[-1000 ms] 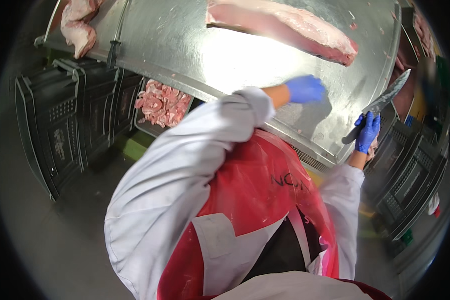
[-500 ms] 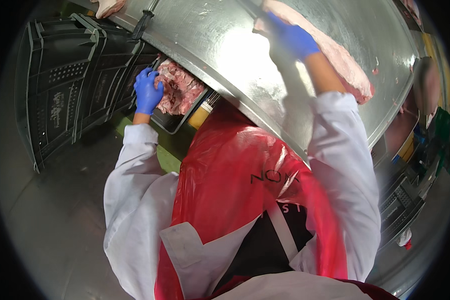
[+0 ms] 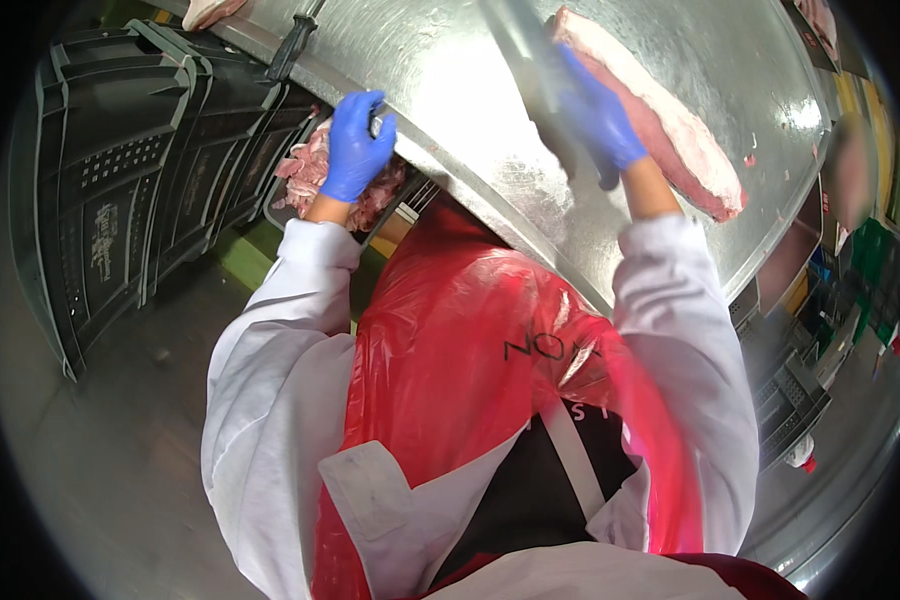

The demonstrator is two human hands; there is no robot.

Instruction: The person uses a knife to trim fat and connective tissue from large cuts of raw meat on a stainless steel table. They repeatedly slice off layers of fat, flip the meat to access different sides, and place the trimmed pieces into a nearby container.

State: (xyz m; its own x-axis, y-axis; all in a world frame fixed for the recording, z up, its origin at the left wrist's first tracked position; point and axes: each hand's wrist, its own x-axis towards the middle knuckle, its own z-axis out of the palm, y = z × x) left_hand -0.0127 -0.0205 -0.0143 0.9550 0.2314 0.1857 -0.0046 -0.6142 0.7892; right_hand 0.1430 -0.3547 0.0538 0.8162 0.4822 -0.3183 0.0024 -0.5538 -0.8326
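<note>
My right hand (image 3: 595, 115), blue-gloved and motion-blurred, is closed round a long knife (image 3: 510, 45), its blade pointing up over the steel table (image 3: 760, 70). Beside it, a long pale pork slab with a fatty top (image 3: 680, 140) lies diagonally. My left hand (image 3: 355, 145), also gloved, is raised at the table's front edge over a tray of pink meat pieces (image 3: 300, 175). Its fingers curl round something small and greyish that I cannot make out.
Dark plastic crates (image 3: 110, 170) stand at left. A black-handled tool (image 3: 295, 40) and another meat piece (image 3: 210, 10) rest at the table's upper left. More crates (image 3: 790, 390) are low at the right, with meat and coloured items beyond the table's right edge.
My right hand swung up from the table's right side to the slab with the knife. My left hand left the table, reached into the meat tray, and has since risen rightward to the table edge.
</note>
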